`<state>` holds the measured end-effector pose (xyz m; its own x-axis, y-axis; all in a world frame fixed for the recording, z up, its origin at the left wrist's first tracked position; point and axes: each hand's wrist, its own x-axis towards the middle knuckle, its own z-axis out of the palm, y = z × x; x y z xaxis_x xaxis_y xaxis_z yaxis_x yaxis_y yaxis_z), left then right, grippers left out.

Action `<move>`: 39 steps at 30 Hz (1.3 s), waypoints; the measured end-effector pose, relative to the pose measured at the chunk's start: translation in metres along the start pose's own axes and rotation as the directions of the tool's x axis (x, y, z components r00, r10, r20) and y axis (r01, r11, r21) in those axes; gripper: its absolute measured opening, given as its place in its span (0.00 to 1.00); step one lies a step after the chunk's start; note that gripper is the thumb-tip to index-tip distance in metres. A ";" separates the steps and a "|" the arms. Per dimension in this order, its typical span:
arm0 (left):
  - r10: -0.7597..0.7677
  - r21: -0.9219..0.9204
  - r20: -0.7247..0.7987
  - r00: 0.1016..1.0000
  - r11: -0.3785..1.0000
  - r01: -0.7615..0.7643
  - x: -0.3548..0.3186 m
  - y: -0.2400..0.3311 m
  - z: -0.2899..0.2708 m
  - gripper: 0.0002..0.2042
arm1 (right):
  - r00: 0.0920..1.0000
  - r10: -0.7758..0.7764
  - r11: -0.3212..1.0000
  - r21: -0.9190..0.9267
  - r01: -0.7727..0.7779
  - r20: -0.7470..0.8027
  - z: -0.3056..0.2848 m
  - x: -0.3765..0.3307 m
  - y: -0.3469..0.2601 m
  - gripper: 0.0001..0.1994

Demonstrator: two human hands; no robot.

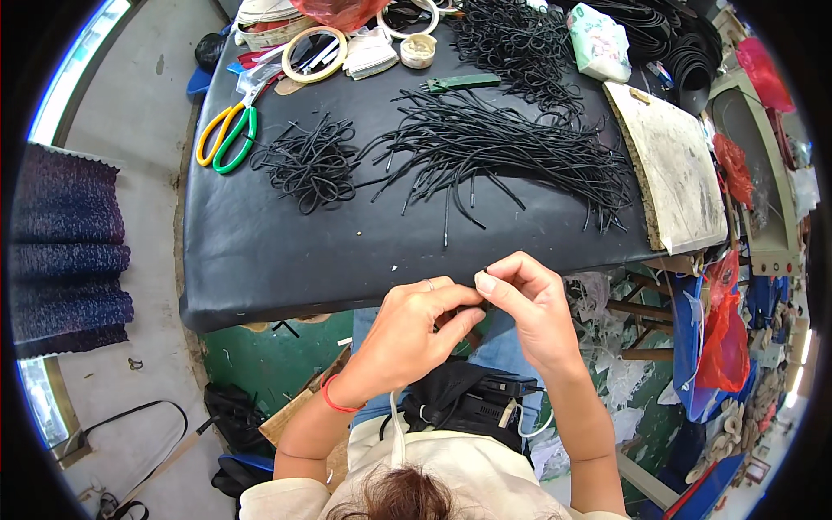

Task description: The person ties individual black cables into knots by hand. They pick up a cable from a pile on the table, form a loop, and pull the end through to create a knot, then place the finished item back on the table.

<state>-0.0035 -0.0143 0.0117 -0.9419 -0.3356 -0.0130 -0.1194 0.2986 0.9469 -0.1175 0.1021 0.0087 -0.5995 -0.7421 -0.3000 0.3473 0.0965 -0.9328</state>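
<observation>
A black bench [277, 264] is seen, head view, just ahead of the grip. Right there, a small black tip [484, 270] is pinched by the right hand [539, 314]; just left, whether anything's clamped by the left hand [418, 328] can't be told. Beyond both, black cords [511, 149] are heaped.

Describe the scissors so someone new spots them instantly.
Find the black-covered table, then its left edge. The scissors lie between that edge and the smaller heap of black cord. One handle loop is yellow-orange, the other green, unlike the all-black cords alongside.
</observation>
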 end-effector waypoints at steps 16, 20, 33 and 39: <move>-0.283 -0.703 0.059 0.957 0.669 0.241 -0.008 -0.015 0.023 0.09 | 0.981 -0.133 0.991 -0.031 0.130 -0.140 0.009 0.001 0.004 0.07; -0.296 -0.783 0.045 0.954 0.583 0.218 -0.012 -0.009 0.027 0.10 | 0.959 -0.215 0.975 -0.096 0.201 -0.185 0.012 0.001 0.006 0.08; -0.134 -0.572 -0.038 0.990 0.816 0.088 -0.011 -0.019 0.012 0.12 | 0.974 -0.101 0.995 0.000 0.103 -0.201 0.001 0.004 -0.007 0.08; -0.076 -0.354 0.053 0.996 0.931 0.090 -0.004 -0.022 0.002 0.10 | 0.998 -0.068 0.991 -0.118 0.066 -0.012 -0.006 -0.004 0.002 0.09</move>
<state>0.0021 -0.0175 -0.0094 -0.9454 -0.3096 -0.1020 -0.0846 -0.0690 0.9940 -0.1189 0.1097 0.0071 -0.6299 -0.7392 -0.2384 0.2196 0.1250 -0.9676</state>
